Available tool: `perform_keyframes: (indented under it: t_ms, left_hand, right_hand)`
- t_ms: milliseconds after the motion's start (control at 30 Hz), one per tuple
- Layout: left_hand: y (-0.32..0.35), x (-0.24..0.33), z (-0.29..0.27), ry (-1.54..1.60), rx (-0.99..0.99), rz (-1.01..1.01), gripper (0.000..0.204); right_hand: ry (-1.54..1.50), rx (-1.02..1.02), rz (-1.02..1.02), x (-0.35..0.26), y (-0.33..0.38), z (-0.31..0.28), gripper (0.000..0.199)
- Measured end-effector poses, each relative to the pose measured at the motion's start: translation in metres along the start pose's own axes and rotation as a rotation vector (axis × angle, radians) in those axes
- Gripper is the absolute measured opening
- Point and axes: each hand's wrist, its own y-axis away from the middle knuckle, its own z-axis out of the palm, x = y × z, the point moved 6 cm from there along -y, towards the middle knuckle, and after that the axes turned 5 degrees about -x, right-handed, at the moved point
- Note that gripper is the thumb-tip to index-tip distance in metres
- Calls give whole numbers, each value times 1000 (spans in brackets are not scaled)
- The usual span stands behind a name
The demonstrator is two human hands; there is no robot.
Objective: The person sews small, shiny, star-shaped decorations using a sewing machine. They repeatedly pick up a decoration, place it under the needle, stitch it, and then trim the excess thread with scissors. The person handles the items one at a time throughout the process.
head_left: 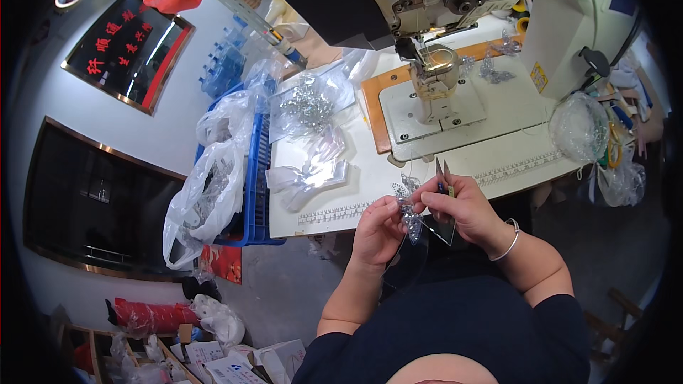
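Note:
At the table's near edge, in front of my body, my left hand (377,233) pinches a sparkling silver ornament (410,222), shaped somewhat like a butterfly, between thumb and fingers. My right hand (468,212) meets it from the other side, thumb and forefinger closed at the ornament's edge. Tucked within that same hand are thread snips (442,172), their pointed blades sticking up past the fingers. Just beyond both hands stands the sewing machine (435,75), its needle area over a pale metal plate. Fingers cover part of the ornament.
More silver ornaments (494,69) lie behind the needle, and a heap (307,105) sits on plastic at left. Clear plastic packets (316,171) lie nearer. A blue crate (257,192) with white bags adjoins the table's left side; a clear bag (580,128) and scissors (613,144) are at right.

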Motion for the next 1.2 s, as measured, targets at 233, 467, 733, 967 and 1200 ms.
perform_keyframes:
  t_ms: [233, 467, 733, 967, 1200]
  left_hand:
    - [0, -1, -2, -9, -19, 17, 11]
    - [0, -2, -5, -24, -42, 16, 12]
    - [1, -3, -5, -47, -10, 8, 11]
    - [2, -4, -4, -50, -40, 4, 11]
    - [2, -3, -1, -56, -46, 17, 12]
  right_hand:
    - [3, 5, -3, 2, -1, -1, 14]
    - [-6, 11, 3, 3, 0, -2, 14]
    - [-2, 22, -11, 1, 2, -1, 13]
    - [45, 14, -38, -7, 6, 2, 10]
    - [107, 23, -47, -6, 7, 2, 10]
